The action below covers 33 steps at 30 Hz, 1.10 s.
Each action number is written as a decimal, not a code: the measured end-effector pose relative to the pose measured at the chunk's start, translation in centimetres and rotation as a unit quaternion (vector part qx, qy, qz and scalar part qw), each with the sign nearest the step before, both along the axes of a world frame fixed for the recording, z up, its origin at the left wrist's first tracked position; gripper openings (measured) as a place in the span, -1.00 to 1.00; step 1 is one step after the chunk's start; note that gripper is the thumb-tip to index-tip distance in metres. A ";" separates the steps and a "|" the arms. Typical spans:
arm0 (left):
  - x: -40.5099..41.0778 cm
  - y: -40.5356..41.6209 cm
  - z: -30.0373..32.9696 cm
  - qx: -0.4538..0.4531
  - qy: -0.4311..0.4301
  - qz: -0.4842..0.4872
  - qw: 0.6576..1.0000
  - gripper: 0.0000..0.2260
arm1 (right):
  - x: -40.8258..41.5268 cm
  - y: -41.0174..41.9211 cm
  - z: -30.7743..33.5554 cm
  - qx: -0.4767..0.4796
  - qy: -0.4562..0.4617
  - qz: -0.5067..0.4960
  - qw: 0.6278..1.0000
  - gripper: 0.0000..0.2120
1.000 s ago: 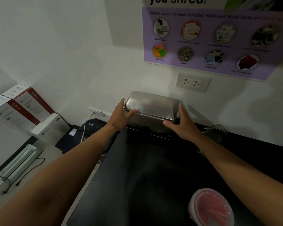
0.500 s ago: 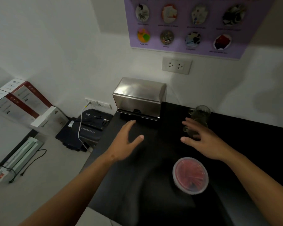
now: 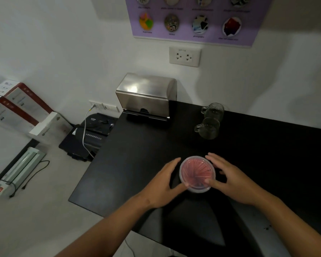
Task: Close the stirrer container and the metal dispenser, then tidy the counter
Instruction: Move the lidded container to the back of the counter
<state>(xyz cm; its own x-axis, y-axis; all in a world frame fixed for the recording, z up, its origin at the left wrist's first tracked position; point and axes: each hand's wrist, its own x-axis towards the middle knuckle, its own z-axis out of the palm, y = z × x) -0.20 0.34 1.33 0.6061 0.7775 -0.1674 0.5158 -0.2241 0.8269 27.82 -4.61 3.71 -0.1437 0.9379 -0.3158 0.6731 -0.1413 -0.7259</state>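
Off the surface's left edge, on the pale floor, lie one grey laminator point(image 3: 17, 171) with a black cord, three red-and-white boxes point(image 3: 17, 106) against the wall whose print is too small to read, and one black paper shredder point(image 3: 93, 132) with a white cable point(image 3: 85, 134) running over it up to a wall socket strip point(image 3: 103, 107); a small white word on the shredder's lid cannot be made out. At the back left corner of the black surface point(image 3: 137, 149) stands the one metal dispenser point(image 3: 146, 96), its curved lid down, touching the wall. The left hand point(image 3: 163, 184) is on the stirrer container's left side, its fingers point(image 3: 174, 163) spread wide, thumb tip touching the rim while the other tips stand just off it. The one stirrer container point(image 3: 197, 174), a round clear tub with its lid on and pink-red stirrers showing through, stands near the surface's middle, between the two hands. On the wall above hang one double power outlet point(image 3: 184, 56) and a purple poster point(image 3: 193, 19) showing four full round pictures with blurred captions, and parts of more above. The right hand point(image 3: 232, 180) cups the tub's right side, likewise splayed, thumb on the rim. Two clear glass mugs point(image 3: 209, 119) stand side by side near the back edge, handles to the left.
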 end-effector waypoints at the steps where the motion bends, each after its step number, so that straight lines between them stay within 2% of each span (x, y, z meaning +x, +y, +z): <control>1: 0.4 -0.4 0.2 0.001 -0.023 -0.007 1.000 -0.26 | -0.1 -0.5 -0.2 -0.002 0.005 -0.001 1.000 -0.10; 3: 1.2 -1.1 0.7 -0.004 -0.073 -0.017 0.997 -0.39 | -0.3 -1.2 -0.5 -0.004 0.022 -0.003 1.000 -0.07; 8: 1.9 -1.8 1.1 -0.033 -0.135 -0.003 0.990 -0.43 | -0.7 -1.1 -0.5 -0.010 0.028 -0.008 1.000 -0.08; 18: 1.9 2.4 1.0 -0.058 -0.085 0.056 0.993 -0.36 | -1.7 4.3 -0.5 0.046 0.002 -0.003 0.999 -0.20; 24: 2.4 7.4 1.5 -0.057 -0.067 0.047 0.995 -0.25 | -1.6 9.4 0.4 0.074 -0.043 0.018 0.996 -0.21; 28: 3.0 10.2 1.7 -0.066 -0.044 0.065 0.995 -0.33 | -1.3 12.7 0.4 0.049 -0.073 0.013 0.996 -0.19; 30: 3.7 11.6 1.9 -0.069 -0.039 0.073 0.994 -0.30 | -1.0 14.3 0.5 0.033 -0.085 0.000 0.996 -0.17; 33: 4.9 13.5 2.5 -0.068 -0.033 0.091 0.993 -0.32 | -0.4 16.7 0.7 0.059 -0.105 0.013 0.993 -0.21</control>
